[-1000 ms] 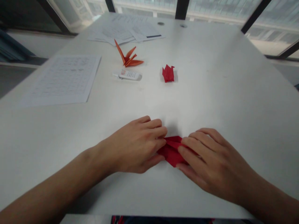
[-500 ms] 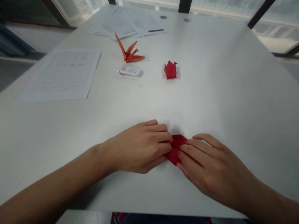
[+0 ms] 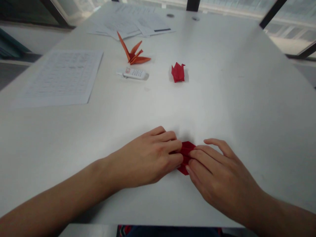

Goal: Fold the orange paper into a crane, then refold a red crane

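Note:
A folded piece of red paper (image 3: 187, 146) lies near the front of the white table, between my two hands. My left hand (image 3: 158, 154) is closed on its left side, the fingers curled and the thumb low. From the right, my right hand (image 3: 217, 174) presses fingertips and thumb onto the paper, its little finger lifted off to the side. The hands cover both ends of the paper, so its full shape is hidden. Creases and a slanting lower edge show in the gap.
Beyond the hands stand a small red origami crane (image 3: 178, 72) and an orange origami crane (image 3: 133, 54). A white glue tube (image 3: 134, 73) lies below the orange one. Printed sheets (image 3: 61, 79) are at the left, more papers (image 3: 128, 21) at the back of the table (image 3: 222, 98).
Both hands stay on the red paper with small finger shifts; the left fingers sit slightly further over it. The far objects appear shifted slightly left and up in view.

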`<state>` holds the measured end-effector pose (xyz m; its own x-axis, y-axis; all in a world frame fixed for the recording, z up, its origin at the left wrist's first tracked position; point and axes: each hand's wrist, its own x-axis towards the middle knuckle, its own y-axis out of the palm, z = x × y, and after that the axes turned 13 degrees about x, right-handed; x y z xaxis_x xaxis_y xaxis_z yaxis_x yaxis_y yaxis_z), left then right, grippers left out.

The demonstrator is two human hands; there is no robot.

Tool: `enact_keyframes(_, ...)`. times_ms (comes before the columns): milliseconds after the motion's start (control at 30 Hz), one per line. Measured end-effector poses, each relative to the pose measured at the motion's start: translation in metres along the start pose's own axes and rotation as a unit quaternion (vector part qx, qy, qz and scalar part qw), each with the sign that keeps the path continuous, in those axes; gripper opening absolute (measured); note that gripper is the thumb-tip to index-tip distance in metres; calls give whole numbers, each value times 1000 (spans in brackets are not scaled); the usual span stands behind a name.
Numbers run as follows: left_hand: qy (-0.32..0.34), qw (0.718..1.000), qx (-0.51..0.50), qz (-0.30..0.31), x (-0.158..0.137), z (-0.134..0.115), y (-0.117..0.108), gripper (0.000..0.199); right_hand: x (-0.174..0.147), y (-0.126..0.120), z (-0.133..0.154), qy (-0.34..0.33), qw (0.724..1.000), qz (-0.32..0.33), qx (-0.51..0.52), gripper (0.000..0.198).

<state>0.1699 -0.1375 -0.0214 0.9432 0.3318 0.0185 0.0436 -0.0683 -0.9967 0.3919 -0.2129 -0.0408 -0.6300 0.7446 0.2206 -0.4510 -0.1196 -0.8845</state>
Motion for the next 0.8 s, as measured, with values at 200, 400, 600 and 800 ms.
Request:
enact_keyframes(200, -50, 999, -1, -18, 1, -9, 7, 21, 2, 4, 0, 47, 998, -24, 26, 17)
enact_keyframes(400, -66, 998, -13, -12, 2, -10, 11, 22, 4, 7, -4, 80, 995, -42, 45, 19)
enact_keyframes(600, -97, 995, -33, 7, 5, -11, 12, 19, 6, 6, -7, 81, 996, -30, 38, 17)
enact_keyframes(800, -119, 992, -49, 7, 7, -13, 14, 18, 6, 5, -9, 95, 994, -25, 53, 16)
